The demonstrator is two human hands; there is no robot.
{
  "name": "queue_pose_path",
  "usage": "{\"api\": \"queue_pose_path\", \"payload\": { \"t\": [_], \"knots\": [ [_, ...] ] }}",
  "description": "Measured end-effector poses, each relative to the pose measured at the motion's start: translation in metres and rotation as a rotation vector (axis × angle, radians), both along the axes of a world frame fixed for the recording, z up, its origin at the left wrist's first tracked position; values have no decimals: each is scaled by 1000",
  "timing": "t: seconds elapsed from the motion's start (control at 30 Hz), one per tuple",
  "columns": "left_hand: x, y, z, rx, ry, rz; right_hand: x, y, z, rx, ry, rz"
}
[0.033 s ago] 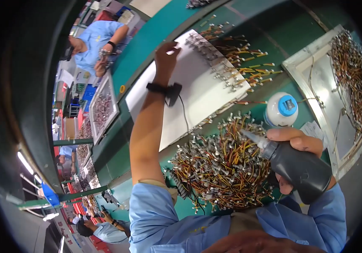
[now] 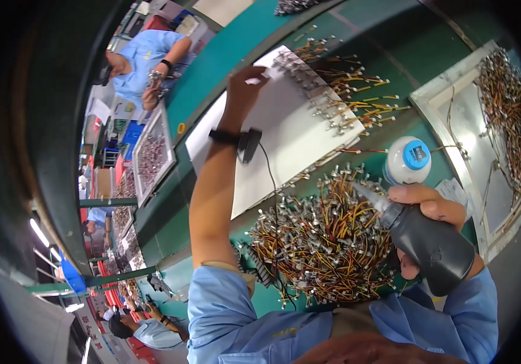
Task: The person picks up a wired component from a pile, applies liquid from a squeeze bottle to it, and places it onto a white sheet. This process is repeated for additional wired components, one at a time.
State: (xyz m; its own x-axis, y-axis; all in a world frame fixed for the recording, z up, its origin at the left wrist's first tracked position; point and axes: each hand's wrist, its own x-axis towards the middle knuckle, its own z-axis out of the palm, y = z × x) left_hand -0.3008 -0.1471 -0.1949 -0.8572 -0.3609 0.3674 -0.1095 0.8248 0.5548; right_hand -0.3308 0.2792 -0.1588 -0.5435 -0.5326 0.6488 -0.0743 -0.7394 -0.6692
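My left hand [image 2: 245,90] is over the far left part of a white sheet [image 2: 242,159], fingers bent and thumb and fingertips drawn together. Whatever may be between them is too small to make out. In my right hand [image 2: 435,205] is a dark squeeze bottle [image 2: 431,246] with a pale pointed nozzle, tilted up and left over a heap of short wire leads [image 2: 324,239] with metal ends. Several more wire leads [image 2: 339,112] lie in a row along the sheet's right edge, yellow, red and black wires pointing right.
A round white bottle with a blue cap [image 2: 406,161] stands beyond my right hand. At right is a pale-framed tray [image 2: 451,91] with a wire pile [image 2: 509,115]. A coiled dark cable [image 2: 257,267] lies near my left elbow. Across the bench a co-worker [image 2: 142,64] handles small parts.
My left hand has tilted, its fingertips now slightly right and lower. The view has shifted slightly. My right hand still holds the squeeze bottle.
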Motion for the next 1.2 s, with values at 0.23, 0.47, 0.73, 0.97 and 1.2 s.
{"api": "queue_pose_path", "payload": {
  "t": [0.23, 0.47, 0.73, 0.97, 1.2],
  "knots": [
    [169, 210, 77, 192, -657, -650, 6, 3, -2, -20, 236, 9],
    [233, 247, 50, 220, -313, -70, 11, 0, -11, -9, 323, 34],
    [241, 251, 61, 322, -232, -51, 22, -10, -20, -22, 369, -10],
    [248, 237, 48, 1460, 706, -243, 28, -18, -29, -24, 304, -88],
    [206, 260, 13, 1209, 79, -242, 38, -31, -37, 83, 322, 126]
  ]
}}
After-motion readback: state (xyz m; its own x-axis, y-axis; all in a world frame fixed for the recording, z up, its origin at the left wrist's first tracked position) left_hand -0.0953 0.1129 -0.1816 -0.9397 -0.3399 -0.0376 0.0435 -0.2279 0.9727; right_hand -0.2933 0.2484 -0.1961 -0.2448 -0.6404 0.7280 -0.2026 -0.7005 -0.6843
